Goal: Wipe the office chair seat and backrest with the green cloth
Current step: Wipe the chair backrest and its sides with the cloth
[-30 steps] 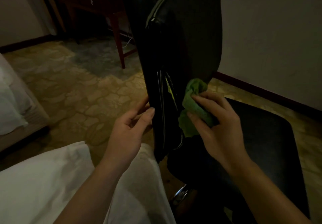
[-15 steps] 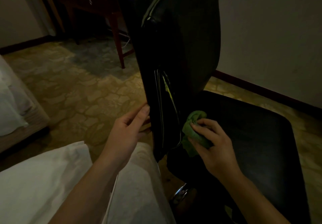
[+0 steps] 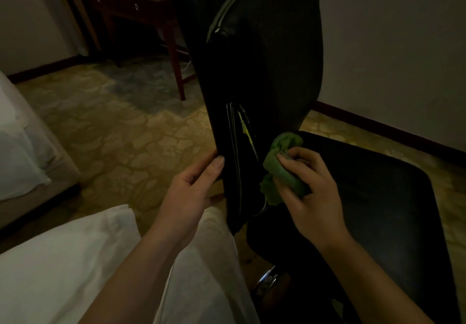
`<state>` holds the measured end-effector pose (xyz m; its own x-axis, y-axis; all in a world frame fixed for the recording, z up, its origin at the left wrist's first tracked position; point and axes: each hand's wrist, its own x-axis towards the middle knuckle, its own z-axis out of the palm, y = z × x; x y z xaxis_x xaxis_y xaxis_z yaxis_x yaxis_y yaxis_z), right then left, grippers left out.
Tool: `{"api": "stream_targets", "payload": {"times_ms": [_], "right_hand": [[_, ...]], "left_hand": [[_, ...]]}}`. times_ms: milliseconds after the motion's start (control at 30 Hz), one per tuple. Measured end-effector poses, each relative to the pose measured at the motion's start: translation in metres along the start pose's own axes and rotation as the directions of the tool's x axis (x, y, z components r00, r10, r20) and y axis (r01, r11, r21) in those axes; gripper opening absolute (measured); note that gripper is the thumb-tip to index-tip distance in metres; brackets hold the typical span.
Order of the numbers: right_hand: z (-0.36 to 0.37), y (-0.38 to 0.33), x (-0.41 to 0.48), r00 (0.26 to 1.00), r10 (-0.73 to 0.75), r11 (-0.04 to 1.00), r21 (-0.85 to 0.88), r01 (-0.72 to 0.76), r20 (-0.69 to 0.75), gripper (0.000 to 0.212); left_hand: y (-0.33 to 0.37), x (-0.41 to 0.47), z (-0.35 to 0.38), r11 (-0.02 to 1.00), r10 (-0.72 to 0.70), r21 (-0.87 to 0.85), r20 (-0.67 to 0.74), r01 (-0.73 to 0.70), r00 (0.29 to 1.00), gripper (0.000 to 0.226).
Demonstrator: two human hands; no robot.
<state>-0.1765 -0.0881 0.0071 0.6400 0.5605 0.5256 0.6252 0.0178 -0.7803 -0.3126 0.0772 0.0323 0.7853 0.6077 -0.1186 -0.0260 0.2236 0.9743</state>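
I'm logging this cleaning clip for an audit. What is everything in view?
green cloth: one, green, bunched against the backrest's lower part
backrest: one, black, upright, centre
seat: one, black, right
chair base: one, chrome, under the seat
desk: one, dark red-brown wood, top left
carpet: one, patterned yellow-beige, floor
bed: one, white, left edge
white fabric: white, bottom left
left hand: one, holds the backrest's near edge
right hand: one, grips the green cloth
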Motion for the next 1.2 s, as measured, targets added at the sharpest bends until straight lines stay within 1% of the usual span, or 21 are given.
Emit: {"api": "stream_targets", "payload": {"times_ms": [67,200,333,400,467,600,667,800,867,967,1067,1133,1200], "right_hand": [[0.002,0.013,-0.012,0.999,0.033,0.999,0.002,-0.033,-0.003,0.045],[0.010,0.039,-0.045,0.985,0.170,0.984,-0.058,-0.170,-0.003,0.052],[0.007,0.045,-0.058,0.969,0.249,0.966,-0.077,-0.248,0.000,0.056],[0.003,0.039,-0.053,0.972,0.232,0.971,-0.045,-0.233,-0.035,0.054],[0.001,0.028,-0.042,0.980,0.186,0.982,-0.016,-0.188,-0.071,0.050],[-0.001,0.002,-0.014,0.995,0.088,0.996,0.016,-0.087,-0.053,0.046],[-0.001,-0.004,-0.005,0.996,0.068,0.997,0.034,-0.066,-0.050,0.045],[0.005,0.001,-0.009,0.995,0.086,0.995,0.057,-0.083,-0.049,0.045],[0.009,0.011,-0.020,0.991,0.124,0.990,0.068,-0.120,-0.058,0.046],[0.013,0.028,-0.039,0.976,0.212,0.977,0.038,-0.210,-0.054,0.048],[0.010,0.038,-0.050,0.961,0.276,0.961,0.003,-0.276,-0.024,0.052],[0.006,0.035,-0.049,0.964,0.261,0.965,-0.024,-0.263,-0.050,0.051],[0.003,0.025,-0.039,0.975,0.195,0.980,-0.026,-0.199,-0.109,0.047]], "left_hand": [[-0.001,0.001,0.000,1.000,0.004,-0.006,-0.003,-0.004,1.000,0.055],[-0.001,0.000,0.002,1.000,0.011,-0.016,0.004,-0.011,1.000,0.057],[-0.001,-0.002,0.005,0.999,0.024,-0.021,-0.004,-0.024,1.000,0.056],[-0.001,-0.003,0.007,0.999,0.029,-0.016,-0.017,-0.030,0.999,0.055],[-0.001,-0.003,0.008,0.999,0.034,-0.005,-0.024,-0.034,0.999,0.056],[-0.001,-0.004,0.008,0.999,0.031,-0.027,-0.034,-0.032,0.999,0.056],[-0.001,-0.005,0.008,0.998,0.022,-0.059,-0.016,-0.023,1.000,0.054],[-0.002,-0.006,0.005,0.997,0.014,-0.076,0.013,-0.013,1.000,0.047],[-0.005,-0.006,0.003,0.999,0.021,-0.050,0.030,-0.020,0.999,0.052],[-0.012,-0.007,0.000,0.998,0.052,-0.036,0.056,-0.050,0.997,0.054],[-0.017,-0.010,0.001,0.991,0.117,0.058,0.066,-0.121,0.991,0.064],[-0.019,-0.011,0.004,0.980,0.154,0.118,0.043,-0.158,0.987,0.066],[-0.019,-0.011,0.008,0.974,0.181,0.139,-0.004,-0.179,0.983,0.063]]}}
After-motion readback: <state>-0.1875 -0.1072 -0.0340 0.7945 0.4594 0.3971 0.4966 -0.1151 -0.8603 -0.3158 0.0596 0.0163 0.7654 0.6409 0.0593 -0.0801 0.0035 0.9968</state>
